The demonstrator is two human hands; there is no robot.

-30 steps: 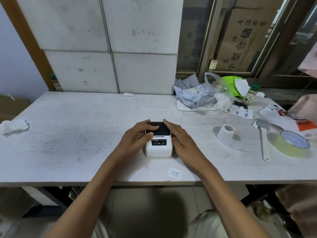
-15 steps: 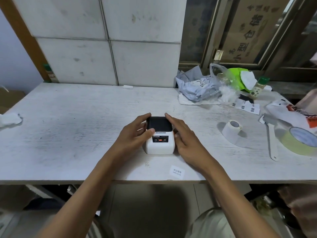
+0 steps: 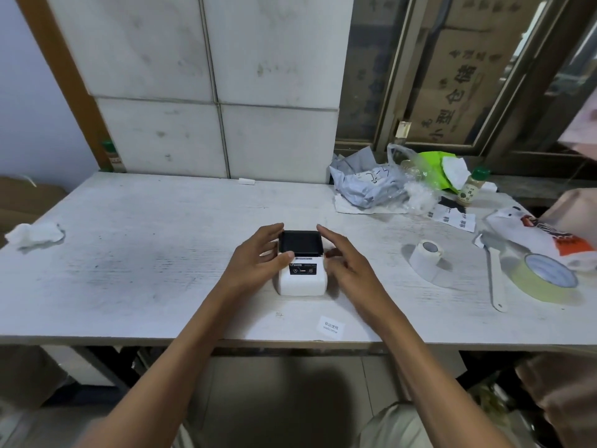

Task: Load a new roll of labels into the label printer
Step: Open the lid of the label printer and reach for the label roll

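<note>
The label printer [image 3: 302,279], a small white box with a black lid, sits mid-table near the front edge. My left hand [image 3: 258,263] grips its left side, thumb resting on the lid's front edge and fingers wrapped behind the lid. My right hand [image 3: 349,266] is at the printer's right side with its fingers spread, the index finger along the lid's right edge; I cannot tell whether it touches. The lid's front edge looks slightly raised. A white roll of labels [image 3: 425,257] stands on the table [image 3: 145,253] to the right, away from both hands.
A wide roll of yellowish tape [image 3: 546,281] and a white plastic tool [image 3: 494,282] lie at the far right. Crumpled bags [image 3: 371,185], a small bottle [image 3: 470,189] and paper slips fill the back right. A loose label [image 3: 331,325] lies by the front edge, a tissue [image 3: 34,234] at the left.
My head has moved, so the table sits lower in view. My right hand has loosened from the printer's side and spread its fingers. My left thumb stays on the lid's front edge.
</note>
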